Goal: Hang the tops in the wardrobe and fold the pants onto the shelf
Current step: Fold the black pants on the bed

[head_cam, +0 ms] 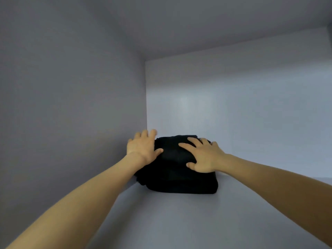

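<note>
A folded stack of black pants (177, 174) lies on the pale grey wardrobe shelf (179, 221), pushed into the back left corner. My left hand (143, 147) rests flat on the stack's left top edge, fingers spread, close to the side wall. My right hand (203, 155) lies flat on the top right of the stack, fingers apart, thumb toward me. Neither hand grips the cloth; both lie flat on it. The far side of the stack is hidden behind my hands.
The compartment is boxed in by a grey left wall (71, 105), a back wall (233, 108) and a ceiling panel (206, 24). Bare shelf surface stretches to the right of the stack and toward me.
</note>
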Motion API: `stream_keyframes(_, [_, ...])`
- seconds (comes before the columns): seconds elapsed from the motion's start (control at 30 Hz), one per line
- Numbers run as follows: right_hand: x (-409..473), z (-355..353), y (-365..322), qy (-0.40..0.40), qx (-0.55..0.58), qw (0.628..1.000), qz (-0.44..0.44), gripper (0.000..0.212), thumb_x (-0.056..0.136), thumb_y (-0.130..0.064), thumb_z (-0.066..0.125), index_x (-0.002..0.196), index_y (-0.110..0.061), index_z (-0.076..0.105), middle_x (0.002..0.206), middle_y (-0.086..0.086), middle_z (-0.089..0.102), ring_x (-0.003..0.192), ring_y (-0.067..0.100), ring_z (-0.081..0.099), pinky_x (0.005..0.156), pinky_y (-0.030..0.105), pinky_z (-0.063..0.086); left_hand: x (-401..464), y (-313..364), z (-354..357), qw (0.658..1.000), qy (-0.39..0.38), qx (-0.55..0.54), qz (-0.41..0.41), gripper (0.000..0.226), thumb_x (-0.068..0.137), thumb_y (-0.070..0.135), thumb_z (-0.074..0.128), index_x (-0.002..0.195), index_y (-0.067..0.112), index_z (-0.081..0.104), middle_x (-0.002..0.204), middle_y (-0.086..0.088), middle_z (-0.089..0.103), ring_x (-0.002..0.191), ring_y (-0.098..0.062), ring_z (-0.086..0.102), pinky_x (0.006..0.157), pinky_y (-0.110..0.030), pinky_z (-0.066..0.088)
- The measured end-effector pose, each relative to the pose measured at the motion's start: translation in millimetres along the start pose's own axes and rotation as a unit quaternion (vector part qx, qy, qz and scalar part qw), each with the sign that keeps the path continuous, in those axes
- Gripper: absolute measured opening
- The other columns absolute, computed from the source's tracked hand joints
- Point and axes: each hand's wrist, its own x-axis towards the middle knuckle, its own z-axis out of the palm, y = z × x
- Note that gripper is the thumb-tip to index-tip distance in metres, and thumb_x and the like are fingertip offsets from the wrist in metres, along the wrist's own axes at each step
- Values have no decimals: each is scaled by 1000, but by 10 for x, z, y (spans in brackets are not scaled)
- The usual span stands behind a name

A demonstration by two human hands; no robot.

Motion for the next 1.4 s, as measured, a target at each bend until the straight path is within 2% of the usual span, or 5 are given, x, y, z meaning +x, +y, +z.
stream_keyframes(0.2, [7, 195, -75, -138, 53, 989, 8, 73, 95, -51, 33, 141, -41, -23, 154, -4, -26, 141, 40, -16, 113, 57, -1, -2, -8, 407, 963, -250, -81, 61, 51, 102, 41, 12, 147, 34, -10, 158, -2, -13, 144, -29, -14, 118, -43, -6])
stream_keyframes(0.7, [-1232, -749, -1064, 106, 97, 987, -68, 31, 94, -31, 36, 112, -21, 60, 103, 1, 65, 98, 25, 57, 68, 31, 39, -1742, -250, -1048, 998, 13, -4, -62, 48, 94, 34, 43, 140, 24, 37, 144, -4, 36, 131, -28, 35, 105, -45, 29])
stream_keyframes(0.97, [-3073, -506, -2311, 187, 560, 802, -95, 19, 89, -15, 50, 95, -26, 64, 85, -13, 65, 86, 11, 62, 79, 11, 44, -4424, -400, -1594, 974, 132, -109, -149, 40, 90, 26, 51, 130, 19, 52, 132, -2, 52, 117, -27, 48, 94, -37, 38])
stream_keyframes(1.17, [-4648, -83, -3770, 11, 678, 713, -179, 23, 92, -1, 48, 98, -19, 61, 85, -6, 65, 84, 17, 64, 73, 11, 44, -6723, -618, -1754, 947, 42, -131, -292, 33, 91, 18, 55, 124, 15, 58, 125, -1, 57, 114, -24, 55, 94, -37, 44])
stream_keyframes(1.4, [-6108, 182, -5397, -268, 613, 635, -386, 22, 93, -11, 50, 109, -20, 63, 86, -16, 65, 87, 7, 64, 79, 14, 47, -9034, -1019, -2189, 807, -26, -70, -586, 37, 93, 19, 53, 129, 12, 53, 132, -6, 52, 119, -25, 51, 97, -28, 36])
